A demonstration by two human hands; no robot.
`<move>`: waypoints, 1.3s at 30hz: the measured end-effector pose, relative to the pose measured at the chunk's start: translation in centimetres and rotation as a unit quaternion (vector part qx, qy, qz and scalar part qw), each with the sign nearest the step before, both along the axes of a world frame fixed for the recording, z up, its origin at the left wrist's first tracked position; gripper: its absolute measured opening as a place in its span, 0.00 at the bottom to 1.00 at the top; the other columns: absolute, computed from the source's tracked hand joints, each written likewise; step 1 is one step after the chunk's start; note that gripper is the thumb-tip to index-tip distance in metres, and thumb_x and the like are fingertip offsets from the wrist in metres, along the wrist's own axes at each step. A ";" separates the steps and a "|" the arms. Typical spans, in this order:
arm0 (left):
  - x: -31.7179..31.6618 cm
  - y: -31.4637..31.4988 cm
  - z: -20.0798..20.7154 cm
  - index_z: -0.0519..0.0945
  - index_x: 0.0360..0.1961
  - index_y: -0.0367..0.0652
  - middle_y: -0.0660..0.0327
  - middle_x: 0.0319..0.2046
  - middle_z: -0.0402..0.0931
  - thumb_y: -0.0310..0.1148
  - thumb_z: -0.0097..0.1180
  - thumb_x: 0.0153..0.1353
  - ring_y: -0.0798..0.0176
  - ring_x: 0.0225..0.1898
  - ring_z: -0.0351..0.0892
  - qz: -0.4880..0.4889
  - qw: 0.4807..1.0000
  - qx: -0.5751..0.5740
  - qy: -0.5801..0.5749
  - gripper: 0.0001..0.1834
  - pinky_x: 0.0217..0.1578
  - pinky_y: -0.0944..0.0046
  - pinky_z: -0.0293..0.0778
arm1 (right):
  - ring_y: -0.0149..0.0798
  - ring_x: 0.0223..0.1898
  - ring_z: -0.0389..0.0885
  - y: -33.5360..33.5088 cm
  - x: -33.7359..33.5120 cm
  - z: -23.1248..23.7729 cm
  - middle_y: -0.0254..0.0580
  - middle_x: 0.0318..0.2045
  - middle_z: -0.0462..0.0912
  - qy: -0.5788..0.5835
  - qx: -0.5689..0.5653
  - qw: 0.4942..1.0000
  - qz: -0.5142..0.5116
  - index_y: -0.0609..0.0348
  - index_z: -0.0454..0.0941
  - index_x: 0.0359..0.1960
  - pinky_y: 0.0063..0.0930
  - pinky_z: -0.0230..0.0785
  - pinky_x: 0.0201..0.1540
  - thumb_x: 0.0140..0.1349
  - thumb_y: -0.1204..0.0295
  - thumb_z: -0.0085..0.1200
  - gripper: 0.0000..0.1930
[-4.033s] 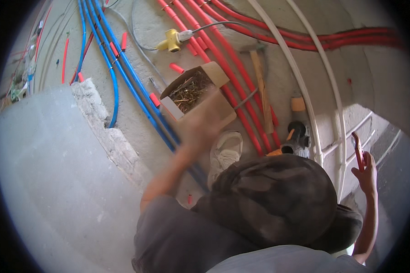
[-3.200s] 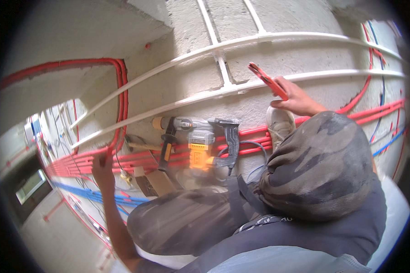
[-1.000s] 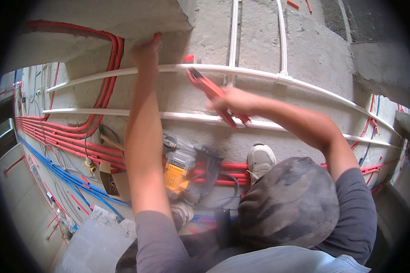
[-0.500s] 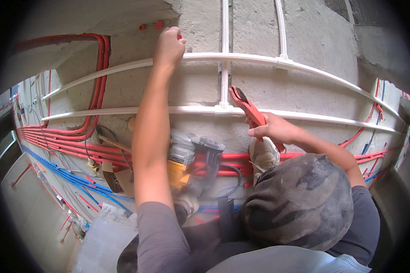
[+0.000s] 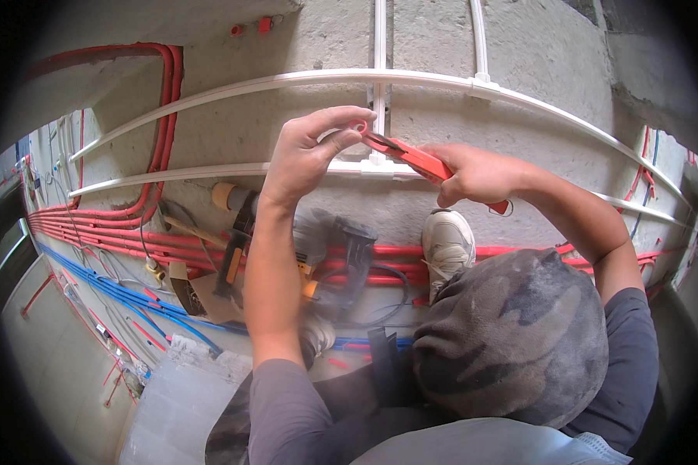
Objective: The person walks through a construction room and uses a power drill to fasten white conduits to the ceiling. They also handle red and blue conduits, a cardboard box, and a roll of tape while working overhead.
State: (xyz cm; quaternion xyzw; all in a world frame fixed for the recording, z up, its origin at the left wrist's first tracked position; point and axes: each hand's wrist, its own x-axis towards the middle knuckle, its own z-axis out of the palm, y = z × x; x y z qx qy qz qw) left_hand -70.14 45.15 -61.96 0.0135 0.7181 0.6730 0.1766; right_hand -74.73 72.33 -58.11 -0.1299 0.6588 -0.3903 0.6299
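Observation:
In my right hand (image 5: 482, 177), closed round its handles, is a red pipe cutter (image 5: 420, 160), its dark jaw pointing left. At that jaw sits a short piece of red pipe (image 5: 358, 126), its round open end showing. My left hand (image 5: 309, 149) pinches this piece between thumb and fingers. Both hands meet in front of the wall, around the vertical white strip (image 5: 379, 105). Some of the jaw is too fine to make out where it meets the pipe piece.
White strips (image 5: 287, 80) cross the wall. Red pipes (image 5: 124, 236) and blue pipes (image 5: 116, 287) run low on the left. A yellow-and-grey power tool (image 5: 310, 271), partly behind my left forearm, lies near a cardboard box (image 5: 202, 294). A shoe (image 5: 448, 244) stands below the cutter.
My left hand has come down from the red fittings high on the wall, bringing the pipe piece to the cutter. The cutter has swung from upright-leaning to nearly level.

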 end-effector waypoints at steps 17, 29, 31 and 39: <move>0.7 1.8 1.2 0.83 0.54 0.34 0.56 0.45 0.86 0.14 0.59 0.60 0.65 0.46 0.85 -0.041 0.998 -0.043 0.031 0.20 0.50 0.66 0.80 | 0.35 0.32 0.73 0.8 1.8 0.8 0.39 0.28 0.75 -0.021 0.024 0.999 -0.011 0.62 0.72 0.37 0.35 0.65 0.38 0.61 0.65 0.62 0.14; 0.3 3.3 1.9 0.85 0.46 0.36 0.54 0.37 0.86 0.16 0.61 0.56 0.62 0.39 0.86 -0.066 0.990 -0.104 0.066 0.15 0.42 0.64 0.80 | 0.30 0.26 0.72 1.0 5.2 -0.1 0.34 0.24 0.72 -0.091 -0.013 0.989 -0.118 0.61 0.69 0.41 0.31 0.67 0.31 0.65 0.62 0.59 0.16; 0.5 3.6 2.1 0.86 0.45 0.38 0.54 0.36 0.85 0.19 0.61 0.57 0.62 0.39 0.86 -0.038 0.981 -0.157 0.108 0.14 0.42 0.63 0.79 | 0.30 0.27 0.72 1.3 5.4 -0.5 0.35 0.26 0.73 -0.096 -0.030 0.988 -0.113 0.60 0.72 0.49 0.30 0.68 0.32 0.65 0.61 0.59 0.19; -0.3 0.4 0.4 0.80 0.47 0.35 0.49 0.45 0.83 0.25 0.55 0.70 0.59 0.43 0.84 0.354 0.922 0.156 0.030 0.07 0.46 0.63 0.81 | 0.53 0.41 0.83 10.4 -7.0 -3.0 0.52 0.37 0.84 0.461 0.303 0.829 -0.091 0.55 0.75 0.44 0.47 0.72 0.42 0.61 0.46 0.63 0.25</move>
